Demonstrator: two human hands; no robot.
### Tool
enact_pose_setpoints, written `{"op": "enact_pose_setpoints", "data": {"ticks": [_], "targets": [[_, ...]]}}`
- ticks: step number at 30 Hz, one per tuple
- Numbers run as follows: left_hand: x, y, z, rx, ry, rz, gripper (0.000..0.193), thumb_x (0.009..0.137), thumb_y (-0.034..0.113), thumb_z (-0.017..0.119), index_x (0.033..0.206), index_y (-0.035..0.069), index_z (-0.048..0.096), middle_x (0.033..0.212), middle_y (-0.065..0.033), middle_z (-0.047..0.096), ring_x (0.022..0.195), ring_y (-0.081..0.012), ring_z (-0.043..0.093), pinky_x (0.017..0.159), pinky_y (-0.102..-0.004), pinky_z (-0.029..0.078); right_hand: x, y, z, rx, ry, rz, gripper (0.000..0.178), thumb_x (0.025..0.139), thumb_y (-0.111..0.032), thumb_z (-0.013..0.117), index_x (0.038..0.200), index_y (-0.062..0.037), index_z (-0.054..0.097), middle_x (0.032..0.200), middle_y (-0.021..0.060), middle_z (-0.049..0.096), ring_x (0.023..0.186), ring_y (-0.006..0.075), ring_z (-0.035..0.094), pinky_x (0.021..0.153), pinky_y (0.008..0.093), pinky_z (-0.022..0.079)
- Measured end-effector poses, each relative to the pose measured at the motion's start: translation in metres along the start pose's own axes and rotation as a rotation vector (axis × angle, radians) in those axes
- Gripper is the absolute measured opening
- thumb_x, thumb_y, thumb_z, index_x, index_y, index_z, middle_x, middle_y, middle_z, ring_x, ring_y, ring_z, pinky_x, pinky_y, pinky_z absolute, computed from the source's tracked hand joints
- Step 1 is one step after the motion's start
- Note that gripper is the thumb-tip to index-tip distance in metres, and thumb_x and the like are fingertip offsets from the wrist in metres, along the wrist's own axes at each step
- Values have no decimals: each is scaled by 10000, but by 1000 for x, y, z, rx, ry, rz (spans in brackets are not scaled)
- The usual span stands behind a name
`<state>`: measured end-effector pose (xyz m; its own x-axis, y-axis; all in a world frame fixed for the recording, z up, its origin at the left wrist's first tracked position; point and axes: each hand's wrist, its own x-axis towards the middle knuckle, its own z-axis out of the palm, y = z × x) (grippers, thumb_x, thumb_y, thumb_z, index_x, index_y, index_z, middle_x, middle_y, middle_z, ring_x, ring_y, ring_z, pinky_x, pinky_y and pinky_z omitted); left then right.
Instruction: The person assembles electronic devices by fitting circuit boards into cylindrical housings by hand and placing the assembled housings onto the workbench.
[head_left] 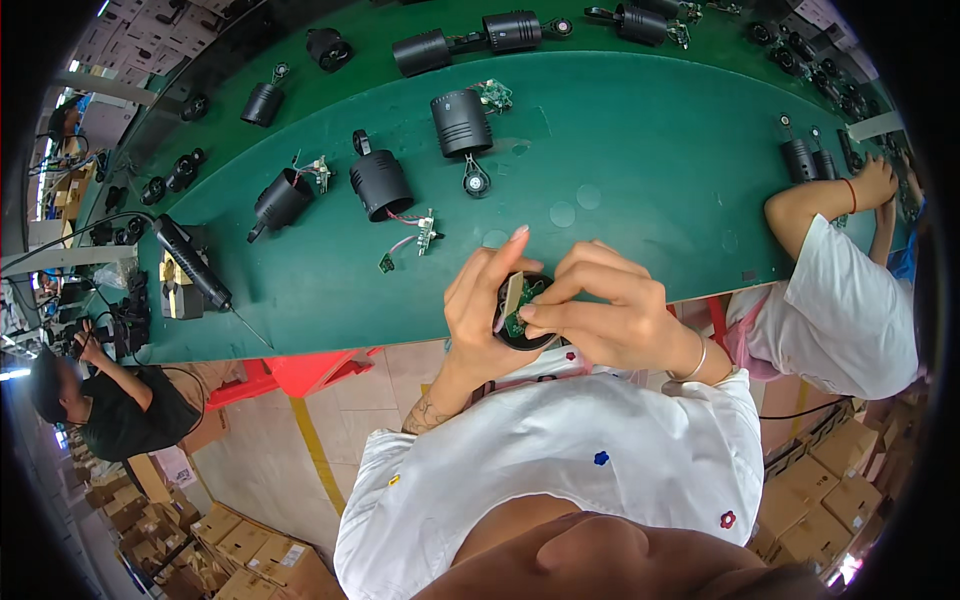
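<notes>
My left hand (468, 312) is wrapped round a black cylindrical housing (527, 344), its open end tipped up towards me near the table's front edge. Inside it sits a green circuit board (531, 289) with a tan, flat strip (513, 294) standing up beside it. The thumb and fingers of my right hand (615, 300) are pinched together on the board at the housing's mouth. Beyond my hands lie similar black housings, one (381, 184) with a small board (426, 234) hanging out on thin wires, another (462, 122) with a looped cord at its end.
An electric screwdriver (190, 262) rests in a stand at the left, its long bit pointing towards the table's front edge. More housings (421, 52) line the far side. A co-worker's arm (815, 212) reaches over the table at the right. A red stool (312, 371) stands below the edge.
</notes>
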<state>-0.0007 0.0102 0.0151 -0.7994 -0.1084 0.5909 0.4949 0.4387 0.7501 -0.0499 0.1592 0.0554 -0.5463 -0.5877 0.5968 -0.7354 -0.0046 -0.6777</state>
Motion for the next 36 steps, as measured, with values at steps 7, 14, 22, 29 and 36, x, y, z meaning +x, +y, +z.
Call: {"op": "enact_pose_setpoints", "data": {"ticks": [7,14,22,29,36], "targets": [[0,-9,2,-237,29,29,577,658,104,798,1165,18,535,927,-114,654,755,-202,589,672,-332,492,-3,-4,5,20,92,-51,199,652,98,684,801,-21,741,778,44,631,630,155,466,603,260,425],[-1,-14,4,-263,53,84,536,639,96,812,1062,48,487,931,-119,659,770,-228,590,682,-337,496,-3,-5,2,51,29,24,202,647,91,694,807,-22,741,794,40,644,628,150,467,605,253,425],[-2,-15,2,-228,62,67,512,636,65,786,1045,51,479,931,-126,654,765,-229,584,663,-331,491,0,-4,4,-64,30,-25,222,654,82,695,821,-53,749,825,21,660,654,138,488,611,245,425],[4,-7,-5,-247,27,60,365,632,37,760,897,37,509,980,-136,634,755,-211,564,640,-323,480,-6,-5,15,-132,183,-150,269,634,81,678,832,-82,759,839,8,675,681,128,510,619,237,433],[3,-2,-6,-214,0,-4,316,630,36,761,750,51,470,1005,-138,619,726,-198,542,613,-300,469,-7,-3,15,-119,184,-130,284,607,80,669,828,-72,760,834,13,678,677,126,512,620,235,439]]}}
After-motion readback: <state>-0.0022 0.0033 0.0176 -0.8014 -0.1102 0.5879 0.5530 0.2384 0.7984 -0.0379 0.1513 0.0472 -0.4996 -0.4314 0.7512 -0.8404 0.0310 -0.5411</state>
